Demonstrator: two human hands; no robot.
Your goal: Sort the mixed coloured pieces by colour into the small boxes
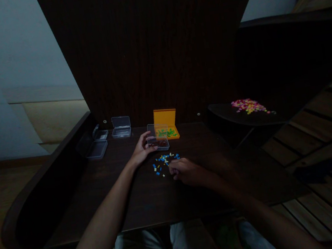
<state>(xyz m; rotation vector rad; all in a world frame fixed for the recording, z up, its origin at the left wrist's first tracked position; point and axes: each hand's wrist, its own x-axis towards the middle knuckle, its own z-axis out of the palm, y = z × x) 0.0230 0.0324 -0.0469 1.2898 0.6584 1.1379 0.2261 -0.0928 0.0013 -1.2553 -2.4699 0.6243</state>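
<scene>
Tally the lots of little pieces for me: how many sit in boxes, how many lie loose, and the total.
In boxes: 2, green pieces in the orange box, red pieces in the clear box at the left hand.
Loose: 2, blue-yellow heap by the right hand, pink-yellow heap on the side shelf.
Total: 4

2 bare arms are stretched forward from the lower edge of the view. The left forearm is angled up and to the right, and the left hand is held palm-down with its fingers extended and loosely spread. The right forearm is angled up and to the left. The right hand is set knuckles-up with the fingers curled under, so its grip cannot be told. The 2 hands are placed near each other, not touching.
</scene>
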